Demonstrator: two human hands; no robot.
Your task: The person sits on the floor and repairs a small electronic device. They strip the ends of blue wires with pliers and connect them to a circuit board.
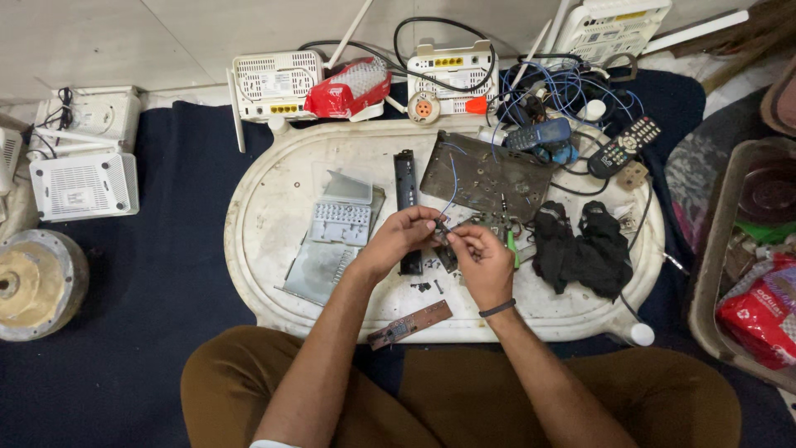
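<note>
Small part: at the centre of the frame we pinch a small dark component (443, 230) between both sets of fingertips, just above the white tray; a thin blue wire (453, 184) runs from it up toward the grey metal plate (485, 176).
Handling: we judge it light, stiff and easily dropped, its wire lead fragile; we would grip it by the body edges, not by the wire.
Left hand: our left hand (400, 241) is closed in a fingertip pinch on the part's left side.
Right hand: our right hand (483, 259), with a dark band at the wrist, pinches the part's right side, fingers curled.
Close by: a long black strip (405, 184) lies upright just behind the left hand; tiny dark bits (424, 286) lie scattered below the hands; a green-handled tool (512, 247) sits just right of the right hand.
Tray: the white oval tray (274, 199) also bears a grey keypad shell (339, 217) at centre left, a brown circuit strip (410, 324) at its lower edge and a black cloth (580, 249) to the right.
Further out: white routers (276, 83) line the top; a remote control (623, 146) lies at upper right.
</note>
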